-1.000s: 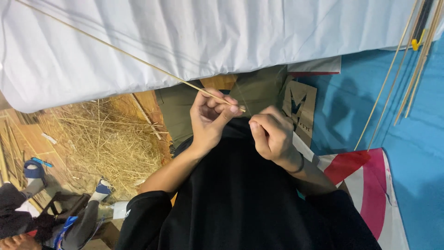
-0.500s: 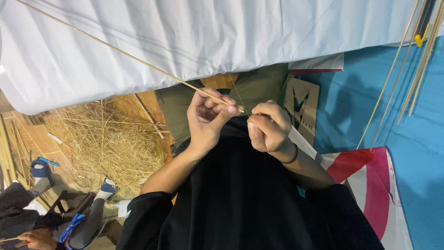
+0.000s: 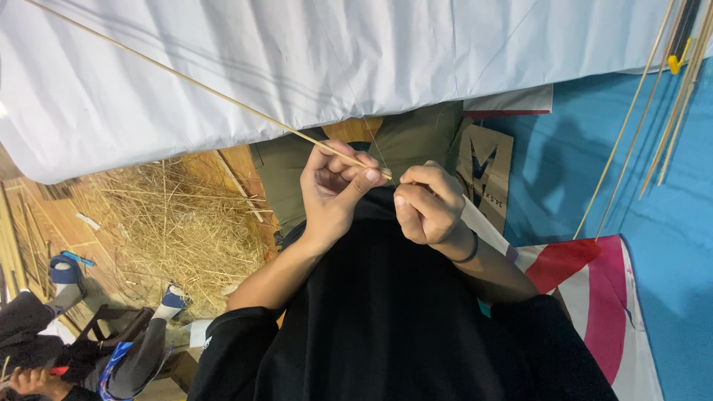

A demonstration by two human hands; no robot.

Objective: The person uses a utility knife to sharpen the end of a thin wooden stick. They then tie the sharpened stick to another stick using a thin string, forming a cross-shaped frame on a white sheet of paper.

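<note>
And there it was: the left hand (image 3: 333, 194) had its fingers curled in tight, thumb pressed against the forefinger, pinching the near end of a long thin bamboo stick (image 3: 200, 87). That stick ran from the pinch up and away to the left, slanting across the big white sheet (image 3: 312, 59) that filled the top of the view, right out to the upper left corner. The right hand (image 3: 429, 204) sat just beside the left, almost knuckle to knuckle, its fingers also folded shut, thumb and forefinger nipped together at the stick's tip; a fine thread (image 3: 375, 145) rose from that spot toward the sheet's edge, though whether the right fingers truly gripped it was too small to tell. A dark band (image 3: 469, 252) circled the right wrist. Both hands hovered over the person's own black garment (image 3: 401, 327). Down to the left, a heap of pale straw (image 3: 178, 223) lay on the wooden floor (image 3: 52, 223). Off to the right, a bundle of further thin sticks (image 3: 672, 96) leaned across a blue surface (image 3: 653, 223), and a red, pink and white sheet (image 3: 601, 297) lay by the right elbow. At the bottom left, another person's hand (image 3: 30, 380) showed, well apart.
</note>
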